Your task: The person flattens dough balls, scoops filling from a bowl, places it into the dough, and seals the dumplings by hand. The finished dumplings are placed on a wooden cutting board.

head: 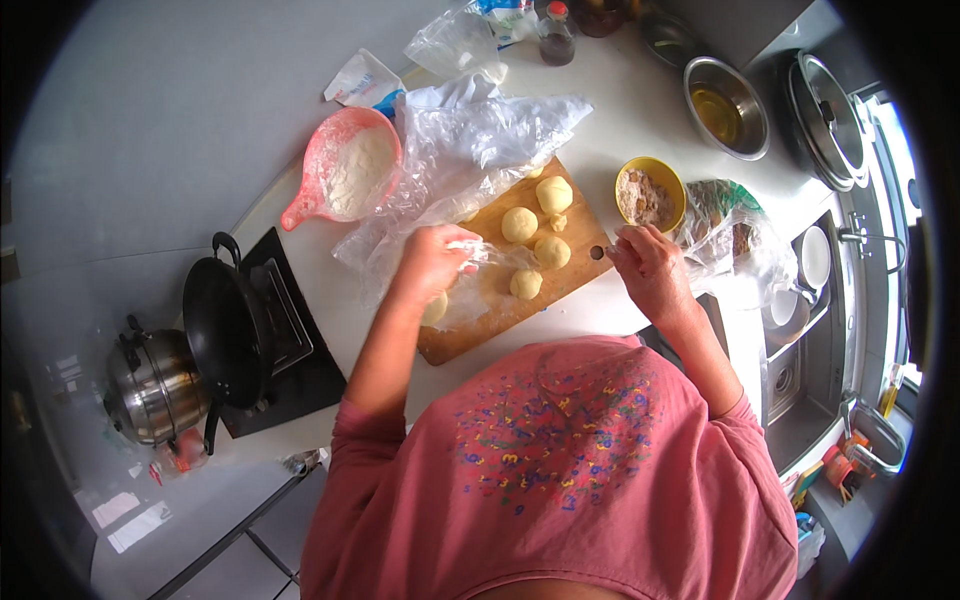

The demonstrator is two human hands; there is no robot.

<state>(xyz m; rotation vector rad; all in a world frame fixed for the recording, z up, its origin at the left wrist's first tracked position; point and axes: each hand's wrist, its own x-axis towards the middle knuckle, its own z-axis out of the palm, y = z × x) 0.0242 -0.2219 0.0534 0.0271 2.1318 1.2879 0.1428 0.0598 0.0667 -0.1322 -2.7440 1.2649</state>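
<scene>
My left hand (442, 259) grips a bunched edge of clear plastic film (427, 202) over the left part of a wooden cutting board (495, 322). Several pale dough balls, one of them here (554, 195), rest on the board, with a small dough scrap (558, 222) among them. Another dough ball (435, 308) lies at the board's left end, by the film. At the board's right end, my right hand (645, 259) has its fingertips pinched together on what looks like a bit of the film. Just beyond that hand stands a yellow bowl (651, 193) of brownish crumbly filling.
A red plastic scoop (351, 165) of flour stands at the back left. To the left, a black wok (229, 334) sits over the stove beside a steel pot (157, 386). A steel bowl of yellow liquid (726, 109), plastic bags (739, 240) and a sink (795, 382) are at the right.
</scene>
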